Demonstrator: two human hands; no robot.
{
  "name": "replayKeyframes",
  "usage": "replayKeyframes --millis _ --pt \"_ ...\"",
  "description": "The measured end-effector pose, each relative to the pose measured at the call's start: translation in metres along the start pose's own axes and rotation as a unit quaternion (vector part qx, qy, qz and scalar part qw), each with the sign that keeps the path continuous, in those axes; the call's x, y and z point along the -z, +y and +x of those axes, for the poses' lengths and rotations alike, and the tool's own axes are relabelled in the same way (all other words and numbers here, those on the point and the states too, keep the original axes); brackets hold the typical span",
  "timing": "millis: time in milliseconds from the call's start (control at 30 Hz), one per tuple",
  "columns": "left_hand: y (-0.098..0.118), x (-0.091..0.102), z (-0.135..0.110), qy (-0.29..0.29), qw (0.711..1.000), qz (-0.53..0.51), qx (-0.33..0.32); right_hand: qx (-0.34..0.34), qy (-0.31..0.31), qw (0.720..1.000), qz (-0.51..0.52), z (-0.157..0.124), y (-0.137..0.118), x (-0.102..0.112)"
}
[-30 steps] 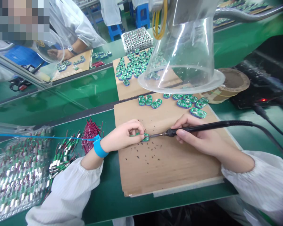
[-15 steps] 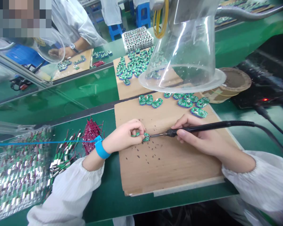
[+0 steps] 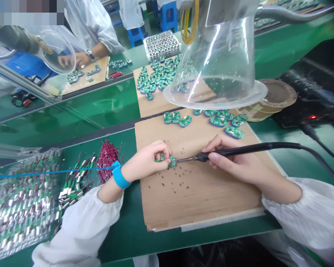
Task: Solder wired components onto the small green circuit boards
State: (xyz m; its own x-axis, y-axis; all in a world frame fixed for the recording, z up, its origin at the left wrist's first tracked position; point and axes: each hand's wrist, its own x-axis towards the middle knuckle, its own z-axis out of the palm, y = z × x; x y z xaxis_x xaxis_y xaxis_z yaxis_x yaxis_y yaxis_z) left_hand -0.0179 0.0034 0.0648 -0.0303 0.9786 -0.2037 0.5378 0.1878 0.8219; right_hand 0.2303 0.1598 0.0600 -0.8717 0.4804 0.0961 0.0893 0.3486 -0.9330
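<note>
Where the hands meet: a small green circuit board (image 3: pixel 172 161) lies just above the cardboard sheet (image 3: pixel 200 202), kept off the green bench, it seems, by that sheet.
Left hand (image 3: pixel 146 162): fingers curl narrow, pinching the board, apparently to steady it against the iron.
Right hand (image 3: pixel 233 159): fingers close round the soldering iron (image 3: pixel 228 151) pen-style, likely for fine control; its tip meets or nearly meets the board, hard to tell which.
Left wrist: a blue strap (image 3: pixel 118 176) trails a blue cord (image 3: pixel 44 171), seemingly for static grounding.
Beyond the sheet: loose green boards (image 3: pixel 217 121) lie within reach under a clear acrylic hood (image 3: pixel 214 97), probably there to draw off fumes.
Left of the sheet: red wires (image 3: pixel 107 161) lie beside a clear bag of wired boards (image 3: pixel 22 207).
</note>
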Motion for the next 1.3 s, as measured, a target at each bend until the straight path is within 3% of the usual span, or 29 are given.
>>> replayKeyframes --millis 1300 --pt "-0.0002 -0.0033 0.0006 0.020 1.000 0.001 0.021 0.020 0.043 0.998 -0.033 0.0010 -0.0064 0.0005"
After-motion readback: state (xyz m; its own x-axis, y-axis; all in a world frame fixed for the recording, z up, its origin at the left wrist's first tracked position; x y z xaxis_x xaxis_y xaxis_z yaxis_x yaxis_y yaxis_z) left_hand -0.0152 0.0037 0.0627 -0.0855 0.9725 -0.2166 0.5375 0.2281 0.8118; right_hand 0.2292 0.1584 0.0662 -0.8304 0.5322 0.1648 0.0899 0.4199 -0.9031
